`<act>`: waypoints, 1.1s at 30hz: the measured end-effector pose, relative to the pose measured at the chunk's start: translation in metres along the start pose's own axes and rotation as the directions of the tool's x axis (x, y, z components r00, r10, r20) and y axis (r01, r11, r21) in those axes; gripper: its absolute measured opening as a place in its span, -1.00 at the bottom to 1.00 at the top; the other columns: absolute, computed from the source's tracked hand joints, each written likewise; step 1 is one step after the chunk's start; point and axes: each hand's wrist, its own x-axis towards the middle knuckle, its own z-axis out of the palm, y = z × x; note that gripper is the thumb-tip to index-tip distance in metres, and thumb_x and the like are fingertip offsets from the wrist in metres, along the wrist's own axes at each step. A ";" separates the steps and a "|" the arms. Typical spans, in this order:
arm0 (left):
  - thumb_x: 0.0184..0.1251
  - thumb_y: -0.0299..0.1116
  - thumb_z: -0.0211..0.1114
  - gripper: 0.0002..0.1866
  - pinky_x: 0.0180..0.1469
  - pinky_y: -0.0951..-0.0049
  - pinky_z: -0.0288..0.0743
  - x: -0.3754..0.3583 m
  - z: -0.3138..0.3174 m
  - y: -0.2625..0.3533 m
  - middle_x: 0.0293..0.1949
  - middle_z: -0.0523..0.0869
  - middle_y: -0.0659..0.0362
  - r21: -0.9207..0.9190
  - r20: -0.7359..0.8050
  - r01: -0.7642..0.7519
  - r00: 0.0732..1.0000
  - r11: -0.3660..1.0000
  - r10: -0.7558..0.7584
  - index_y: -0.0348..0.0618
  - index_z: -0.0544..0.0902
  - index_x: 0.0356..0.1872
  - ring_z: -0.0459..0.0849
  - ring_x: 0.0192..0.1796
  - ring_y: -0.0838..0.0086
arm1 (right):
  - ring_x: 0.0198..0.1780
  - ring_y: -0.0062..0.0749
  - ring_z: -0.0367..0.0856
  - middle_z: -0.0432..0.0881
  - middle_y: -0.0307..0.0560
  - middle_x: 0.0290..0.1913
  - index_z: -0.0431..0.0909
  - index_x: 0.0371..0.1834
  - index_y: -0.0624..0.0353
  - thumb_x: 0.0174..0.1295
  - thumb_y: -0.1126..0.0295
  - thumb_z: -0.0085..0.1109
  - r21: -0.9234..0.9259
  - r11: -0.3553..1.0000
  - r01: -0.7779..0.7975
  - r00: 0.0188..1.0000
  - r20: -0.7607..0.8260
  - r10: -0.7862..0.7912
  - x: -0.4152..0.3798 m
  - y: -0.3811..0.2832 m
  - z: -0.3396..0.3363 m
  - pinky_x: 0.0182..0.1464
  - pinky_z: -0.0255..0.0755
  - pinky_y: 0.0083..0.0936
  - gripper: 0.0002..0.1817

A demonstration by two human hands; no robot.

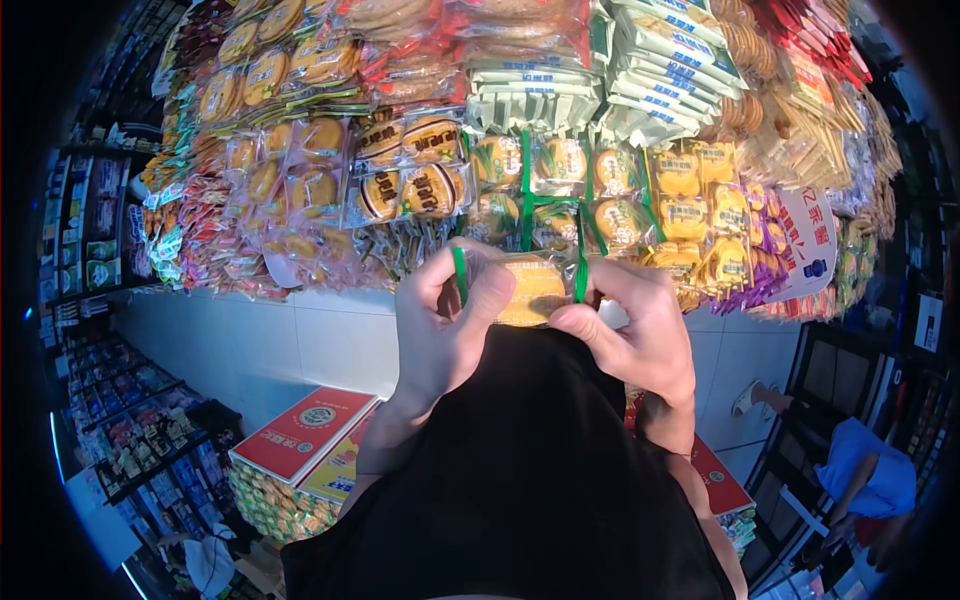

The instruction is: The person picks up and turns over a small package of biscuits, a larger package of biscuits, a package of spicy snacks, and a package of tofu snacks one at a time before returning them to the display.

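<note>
Between my two hands is a clear packet of round yellow biscuits with green edges, held in front of my chest. My left hand pinches its left end, thumb laid across the front. At the other end, my right hand grips the green edge between thumb and fingers. Just beyond the hands lie similar green-edged packets of round cakes in rows. To their left are packets with brown printed labels; to their right are yellow packets.
White-and-green packets are piled at the back. A white sign hangs at the right of the display. Red boxes stand behind me on the left. Dark shelves line the left side. A person in blue is at the lower right.
</note>
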 end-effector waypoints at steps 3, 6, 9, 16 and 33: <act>0.48 -0.33 0.30 -0.82 -0.22 0.66 0.35 -0.002 -0.006 -0.003 -0.35 0.62 0.32 0.012 0.022 0.080 0.997 0.997 -0.080 -0.26 0.60 -0.21 0.49 -0.28 0.76 | -0.62 -0.33 0.42 0.50 -0.06 -0.60 0.67 -0.35 0.27 0.23 0.22 0.43 0.076 0.997 -0.026 0.999 0.044 0.023 -0.003 -0.006 0.001 -0.51 0.32 -0.41 -0.71; 0.49 -0.33 0.29 -0.81 -0.18 0.65 0.38 -0.003 -0.006 -0.002 -0.30 0.64 0.29 -0.031 0.056 0.108 0.993 0.994 -0.106 -0.27 0.59 -0.19 0.51 -0.24 0.74 | -0.61 -0.35 0.42 0.50 -0.07 -0.60 0.68 -0.34 0.26 0.23 0.25 0.43 0.137 0.988 -0.065 0.998 0.035 0.060 -0.007 -0.002 0.003 -0.50 0.31 -0.41 -0.73; 0.50 -0.33 0.27 -0.81 -0.13 0.64 0.40 -0.003 -0.001 -0.001 -0.25 0.65 0.27 -0.126 0.072 0.099 0.993 0.987 -0.090 -0.28 0.58 -0.16 0.52 -0.20 0.72 | -0.61 -0.36 0.41 0.50 -0.07 -0.60 0.68 -0.35 0.26 0.21 0.28 0.45 0.201 0.979 -0.038 0.999 0.007 0.038 -0.009 -0.001 0.004 -0.51 0.30 -0.43 -0.76; 0.49 -0.34 0.28 -0.81 -0.11 0.62 0.41 -0.003 -0.004 -0.005 -0.24 0.64 0.27 -0.163 0.104 0.068 0.993 0.984 -0.051 -0.28 0.57 -0.15 0.52 -0.20 0.72 | -0.62 -0.43 0.38 0.48 -0.10 -0.63 0.65 -0.46 0.24 0.20 0.29 0.46 0.250 0.968 -0.021 0.999 0.039 0.011 -0.009 -0.006 0.002 -0.53 0.24 -0.44 -0.75; 0.48 -0.36 0.29 -0.83 -0.19 0.65 0.40 -0.004 -0.012 -0.003 -0.29 0.64 0.29 -0.101 0.126 0.100 0.988 0.990 -0.087 -0.28 0.58 -0.18 0.51 -0.27 0.75 | -0.60 -0.49 0.40 0.53 -0.13 -0.62 0.66 -0.38 0.28 0.38 0.24 0.29 0.430 0.903 -0.018 0.983 0.171 -0.062 -0.004 0.005 0.009 -0.51 0.30 -0.46 -0.70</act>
